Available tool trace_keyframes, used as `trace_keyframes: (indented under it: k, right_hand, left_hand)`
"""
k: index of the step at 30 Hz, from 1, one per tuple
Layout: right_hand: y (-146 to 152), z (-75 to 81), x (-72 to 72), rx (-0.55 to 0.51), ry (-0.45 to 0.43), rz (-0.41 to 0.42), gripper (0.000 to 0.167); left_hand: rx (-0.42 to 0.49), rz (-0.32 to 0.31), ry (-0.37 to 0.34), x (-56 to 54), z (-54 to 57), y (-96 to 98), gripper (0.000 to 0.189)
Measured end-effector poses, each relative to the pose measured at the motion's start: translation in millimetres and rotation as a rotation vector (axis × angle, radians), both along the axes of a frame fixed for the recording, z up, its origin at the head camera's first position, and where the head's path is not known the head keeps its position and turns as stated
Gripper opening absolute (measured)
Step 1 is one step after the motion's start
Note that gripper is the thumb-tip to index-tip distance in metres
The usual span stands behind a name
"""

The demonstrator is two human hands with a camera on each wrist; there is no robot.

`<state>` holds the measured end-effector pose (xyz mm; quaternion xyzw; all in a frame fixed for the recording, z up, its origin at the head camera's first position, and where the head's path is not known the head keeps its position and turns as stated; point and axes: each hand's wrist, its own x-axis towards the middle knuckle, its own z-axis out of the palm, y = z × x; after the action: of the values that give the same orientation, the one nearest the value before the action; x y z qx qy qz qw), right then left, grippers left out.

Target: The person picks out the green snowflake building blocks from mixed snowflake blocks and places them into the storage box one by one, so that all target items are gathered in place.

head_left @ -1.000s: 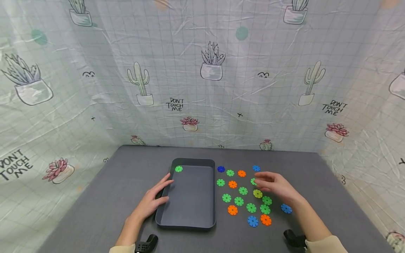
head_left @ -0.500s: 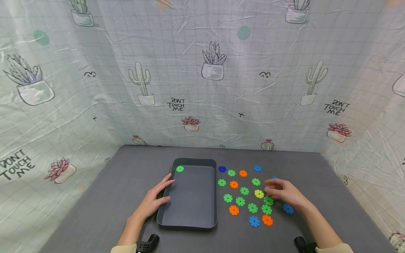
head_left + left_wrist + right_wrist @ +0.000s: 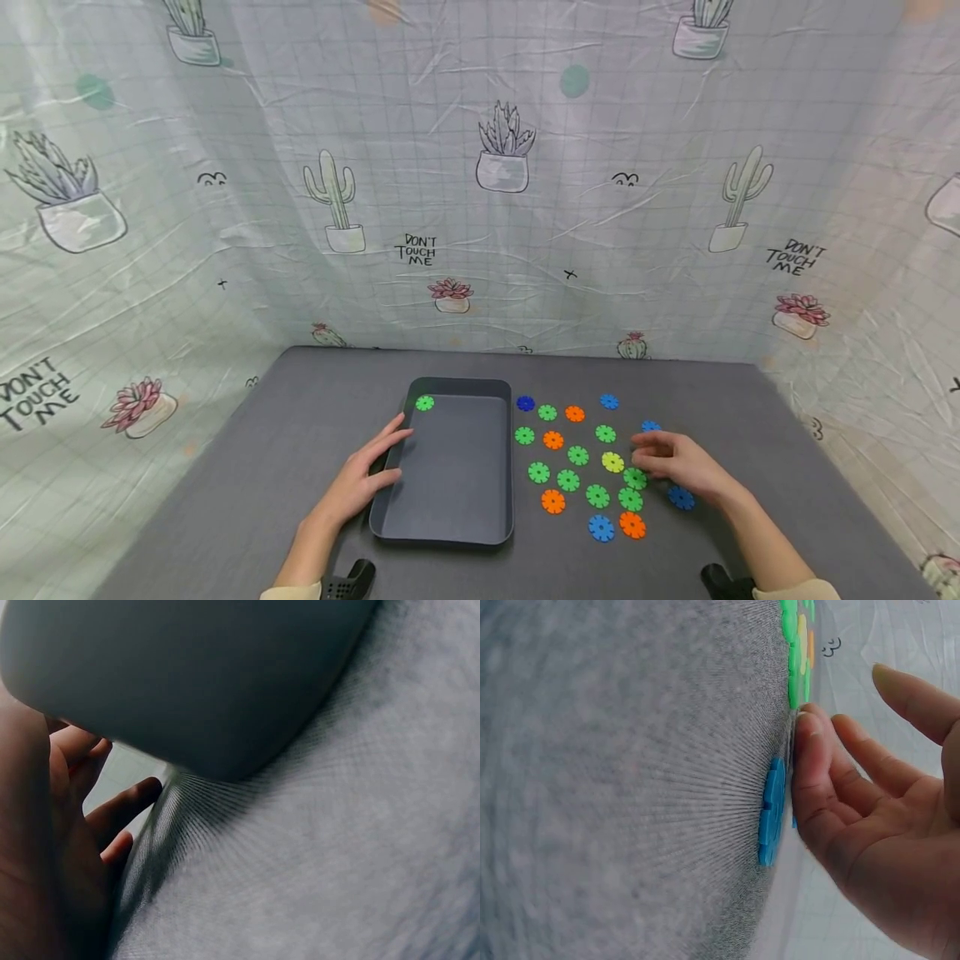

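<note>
My left hand (image 3: 367,469) rests at the left rim of a dark grey tray (image 3: 456,475), its fingers spread and straight. In the left wrist view, the tray's underside (image 3: 180,675) looms large beside the fingers. One green notched disc (image 3: 425,403) lies in the tray's far left corner. My right hand (image 3: 688,468) hovers over the right side of a scatter of discs, fingers relaxed and thumb apart, holding nothing. Closest to it are a green disc (image 3: 634,478), a yellow disc (image 3: 612,462) and a blue disc (image 3: 651,426), partly hidden behind the fingers.
Several green, orange and blue discs lie flat on the grey table (image 3: 315,400) right of the tray. Among them are a dark blue disc (image 3: 525,403) and an orange disc (image 3: 632,525). A plant-printed curtain (image 3: 502,250) hangs behind the table.
My right hand has moved right and slightly nearer, uncovering a green disc and the blue disc at the far right. My left hand and the tray stay put.
</note>
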<state>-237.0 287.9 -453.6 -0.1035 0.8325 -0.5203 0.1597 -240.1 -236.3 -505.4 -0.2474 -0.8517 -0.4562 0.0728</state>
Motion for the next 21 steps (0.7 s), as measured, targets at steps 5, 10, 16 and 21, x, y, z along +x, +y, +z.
trace_keyframes:
  k: [5, 10, 16, 21]
  right_hand:
    - [4, -3.0, -0.5, 0.001, 0.007, 0.044, 0.055]
    - [5, -5.3, -1.1, -0.012, 0.022, 0.087, 0.055]
    - [5, -8.6, -1.9, -0.031, 0.035, 0.125, 0.057]
    - [4, -12.2, -2.7, -0.008, 0.057, 0.151, 0.056]
  left_hand:
    - [0.008, -0.001, -0.019, 0.8, 1.4, -0.5, 0.056]
    - [0.005, -0.002, 0.000, 0.2, 1.1, -0.8, 0.056]
    - [0.012, -0.002, 0.015, 0.9, 2.3, 0.7, 0.055]
    - [0.019, -0.003, 0.021, 1.2, 3.1, 0.9, 0.055]
